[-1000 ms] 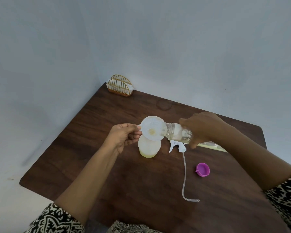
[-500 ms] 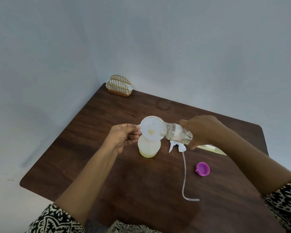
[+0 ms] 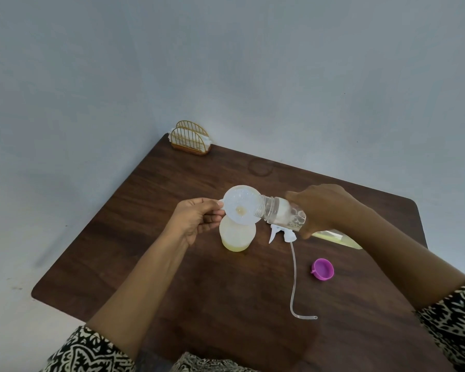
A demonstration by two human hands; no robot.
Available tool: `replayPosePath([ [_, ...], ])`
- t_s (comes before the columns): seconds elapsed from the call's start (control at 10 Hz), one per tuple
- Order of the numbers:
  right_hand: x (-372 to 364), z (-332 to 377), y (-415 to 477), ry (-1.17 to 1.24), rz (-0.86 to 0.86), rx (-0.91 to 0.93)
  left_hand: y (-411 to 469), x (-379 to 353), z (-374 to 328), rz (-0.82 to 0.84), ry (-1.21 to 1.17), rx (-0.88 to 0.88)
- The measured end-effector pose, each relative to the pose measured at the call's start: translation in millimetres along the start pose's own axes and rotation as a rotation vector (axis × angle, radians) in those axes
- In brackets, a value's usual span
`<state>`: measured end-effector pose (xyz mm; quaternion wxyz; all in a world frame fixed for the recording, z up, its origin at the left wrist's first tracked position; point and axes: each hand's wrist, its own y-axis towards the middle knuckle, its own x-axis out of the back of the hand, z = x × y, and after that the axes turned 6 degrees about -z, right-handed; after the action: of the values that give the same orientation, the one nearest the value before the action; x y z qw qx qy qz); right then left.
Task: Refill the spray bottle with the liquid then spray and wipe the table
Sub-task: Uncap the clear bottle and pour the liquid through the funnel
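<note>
1. Broadly, the dark wooden surface is filling the lower half of the view, with a pale wall behind it.
2. Both forearms are reaching in from patterned sleeves toward the middle of the surface.
3. The right hand is gripping a clear refill bottle, fingers clamped around its body; the bottle is lying nearly horizontal, long axis running right to left, mouth pointing left into the funnel.
4. The left hand is pinching the tab of a translucent white funnel, fingers closed on it; the wide mouth is facing up toward the camera, and a yellowish spot is showing at its centre.
5. The spray bottle is standing upright directly under the funnel, open at the top, with pale yellow liquid showing at its bottom.
6. A yellow-green cloth is lying flat behind the right wrist, mostly hidden.
7. A wire napkin holder is sitting at the far left corner.
8. The white spray head is lying on its side just right of the spray bottle, its dip tube trailing toward the camera.
9. A purple cap is resting open side up, right of the tube.
</note>
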<state>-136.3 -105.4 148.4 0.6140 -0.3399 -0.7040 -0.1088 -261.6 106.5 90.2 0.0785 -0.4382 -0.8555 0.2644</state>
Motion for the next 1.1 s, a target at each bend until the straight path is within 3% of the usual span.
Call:
replayPosePath([
  [1.1, 14, 3, 5, -0.083, 0.043, 0.016, 2, 1, 0, -0.001, -0.006, 0.012],
])
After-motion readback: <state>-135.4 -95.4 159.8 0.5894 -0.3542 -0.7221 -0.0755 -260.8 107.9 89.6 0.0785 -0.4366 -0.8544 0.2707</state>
